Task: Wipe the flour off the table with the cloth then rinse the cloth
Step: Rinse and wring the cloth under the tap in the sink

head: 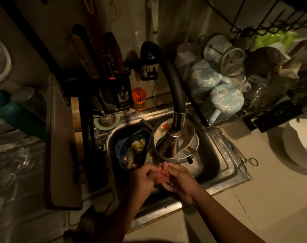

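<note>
A small pink cloth [161, 176] is bunched between both of my hands over the steel sink [219, 165], just below the spout of the black curved faucet [168, 146]. My left hand [144, 179] grips the cloth from the left with curled fingers. From the right, my right hand [179, 181] holds it, fingers wrapped over its top. Most of the cloth is hidden inside my hands. In the dim light I cannot tell whether water is running.
Inside the sink are a blue strainer basket of food scraps [133, 149] and stacked plates [177, 137]. A dish rack with mugs [219, 95] stands at the right, scissors [245, 163] on the counter, a cutting board [63, 151] at left, an orange brush [139, 98] behind.
</note>
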